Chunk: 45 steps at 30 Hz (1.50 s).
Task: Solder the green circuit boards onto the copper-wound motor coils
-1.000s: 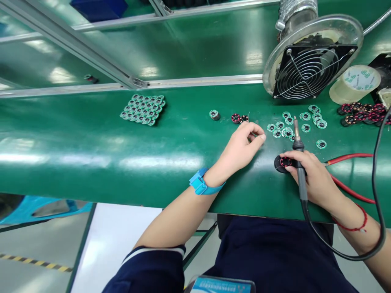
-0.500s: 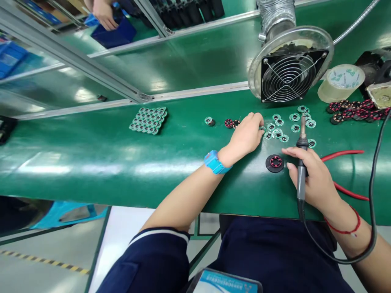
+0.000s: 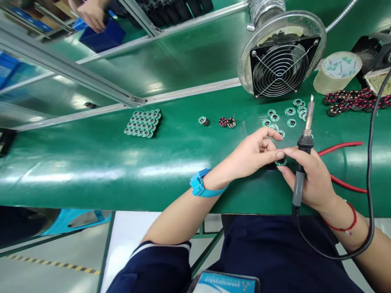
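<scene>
With thumb and fingers, my left hand (image 3: pixel 259 152) pinches a small round green circuit board (image 3: pixel 281 162) over the black round base (image 3: pixel 271 166). The red-wound coil seen there earlier is covered by the board and fingers. A soldering iron (image 3: pixel 298 189) rests in my right hand (image 3: pixel 317 181), tip pointing up and away. The thumb and forefinger of that hand also reach the edge of the board. Just beyond my fingers lie several loose round boards (image 3: pixel 274 117). Two wound coils (image 3: pixel 231 122) sit together to the left, near a single coil with a board on top (image 3: pixel 203 121).
A block of assembled pieces (image 3: pixel 143 123) stands at left. A fume fan (image 3: pixel 280 73) faces the bench, beside a tape roll (image 3: pixel 337 71) and stacked coils (image 3: pixel 351 101). Red tubing (image 3: pixel 345 145) and the iron's cord (image 3: pixel 370 162) lie right. Another person's hand (image 3: pixel 92 15) is across the bench.
My left hand has come from the loose boards toward me and right, bringing a round board over the base. The soldering iron is still in my right hand. The view has shifted slightly.
</scene>
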Available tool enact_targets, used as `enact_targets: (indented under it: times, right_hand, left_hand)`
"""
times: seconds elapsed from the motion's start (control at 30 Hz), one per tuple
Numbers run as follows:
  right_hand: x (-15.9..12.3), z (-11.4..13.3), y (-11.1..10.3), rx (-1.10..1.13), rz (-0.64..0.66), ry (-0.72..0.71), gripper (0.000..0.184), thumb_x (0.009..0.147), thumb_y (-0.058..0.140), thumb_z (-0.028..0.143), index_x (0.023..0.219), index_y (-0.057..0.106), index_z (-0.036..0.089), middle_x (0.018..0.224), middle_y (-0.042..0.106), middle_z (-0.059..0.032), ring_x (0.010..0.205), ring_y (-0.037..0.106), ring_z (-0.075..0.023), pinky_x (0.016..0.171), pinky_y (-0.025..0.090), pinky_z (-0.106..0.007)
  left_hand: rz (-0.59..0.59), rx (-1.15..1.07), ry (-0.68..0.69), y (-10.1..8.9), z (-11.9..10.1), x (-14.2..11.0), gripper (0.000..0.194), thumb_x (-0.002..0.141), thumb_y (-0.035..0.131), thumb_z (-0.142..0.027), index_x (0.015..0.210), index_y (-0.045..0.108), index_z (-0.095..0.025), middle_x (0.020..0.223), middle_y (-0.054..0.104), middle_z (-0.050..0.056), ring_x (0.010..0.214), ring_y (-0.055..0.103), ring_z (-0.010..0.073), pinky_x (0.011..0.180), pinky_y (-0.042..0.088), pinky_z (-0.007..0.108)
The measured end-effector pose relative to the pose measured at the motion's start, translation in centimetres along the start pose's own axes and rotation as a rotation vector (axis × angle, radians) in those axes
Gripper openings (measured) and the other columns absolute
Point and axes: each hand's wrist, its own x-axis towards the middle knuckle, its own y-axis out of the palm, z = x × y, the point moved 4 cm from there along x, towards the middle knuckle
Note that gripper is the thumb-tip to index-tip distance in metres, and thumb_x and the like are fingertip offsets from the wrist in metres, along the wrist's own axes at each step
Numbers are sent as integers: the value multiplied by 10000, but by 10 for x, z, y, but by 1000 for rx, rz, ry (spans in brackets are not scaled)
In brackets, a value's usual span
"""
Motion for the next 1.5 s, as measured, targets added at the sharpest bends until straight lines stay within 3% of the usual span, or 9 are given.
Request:
enact_targets:
  times: [0.1, 0.2, 0.27, 0.37, 0.53, 0.73, 1.03, 1.3, 1.5]
  right_hand:
    - [-2, -6, -4, 10, -61, 59, 613, 810, 653, 168, 1347, 391, 303, 1125, 662, -49, 1015, 611, -231, 855, 530, -434]
    - [-3, -12, -11, 31, -129, 134, 623, 808, 653, 189, 1360, 384, 294, 1108, 647, -51, 1025, 612, -223, 888, 531, -429]
    - [-2, -15, -13, 53, -145, 165, 620, 809, 647, 188, 1361, 383, 290, 1106, 628, -56, 1011, 618, -214, 883, 539, -417]
    - [-2, -15, -14, 63, -115, 172, 644, 796, 653, 161, 1364, 379, 290, 1105, 620, -60, 1006, 618, -210, 896, 525, -421]
    - [1, -10, -3, 153, 66, 151, 627, 822, 633, 165, 1366, 353, 299, 1118, 638, -53, 1023, 615, -212, 950, 486, -462]
    - [2, -8, 12, 194, 243, 164, 573, 862, 610, 199, 1363, 348, 294, 1163, 649, -52, 1133, 582, -223, 986, 472, -472]
    - [-1, -12, 15, 242, 267, 219, 589, 845, 637, 175, 1351, 358, 290, 1169, 668, -41, 1153, 611, -206, 1025, 473, -439]
    - [-5, -14, 18, 205, 293, 280, 557, 842, 651, 189, 1320, 387, 298, 1195, 672, -38, 1144, 624, -221, 1061, 443, -493]
    - [-9, -20, 16, 226, 236, 282, 601, 815, 670, 168, 1327, 399, 329, 1248, 640, -31, 1143, 622, -234, 1053, 463, -494]
  left_hand:
    - [-32, 212, 77, -7, -1, -5, 307, 865, 586, -339, 1099, 482, -169, 844, 556, 12, 747, 532, 100, 715, 459, 249]
    - [53, 629, 206, -7, 2, -12, 367, 841, 606, -262, 1187, 512, -187, 1138, 541, 87, 1029, 508, 183, 921, 453, 349]
    - [92, 815, 239, -2, 10, -15, 360, 855, 565, -202, 1212, 524, -178, 1160, 530, 100, 1082, 474, 207, 967, 432, 388]
    - [18, 891, 253, 4, 22, -15, 289, 893, 481, -160, 1174, 549, -143, 1069, 539, 96, 1004, 493, 187, 916, 460, 355]
    - [-127, 924, 251, 11, 35, -15, 198, 909, 470, -217, 1067, 552, -131, 999, 543, 88, 942, 503, 192, 854, 478, 354]
    - [-138, 691, 240, 6, 40, -19, 331, 818, 473, -87, 1139, 510, -160, 1002, 533, 61, 930, 512, 164, 820, 472, 311]
    - [-124, 458, 200, -8, 35, -20, 197, 806, 461, -48, 940, 412, -184, 871, 508, 11, 773, 489, 109, 705, 421, 252]
    - [-122, 445, 172, -13, 33, -19, 157, 814, 505, -72, 874, 412, -183, 807, 481, -10, 708, 437, 93, 652, 375, 241]
    - [-117, 457, 227, -13, 32, -19, 129, 836, 514, -65, 868, 450, -173, 819, 500, -9, 724, 458, 87, 660, 391, 230]
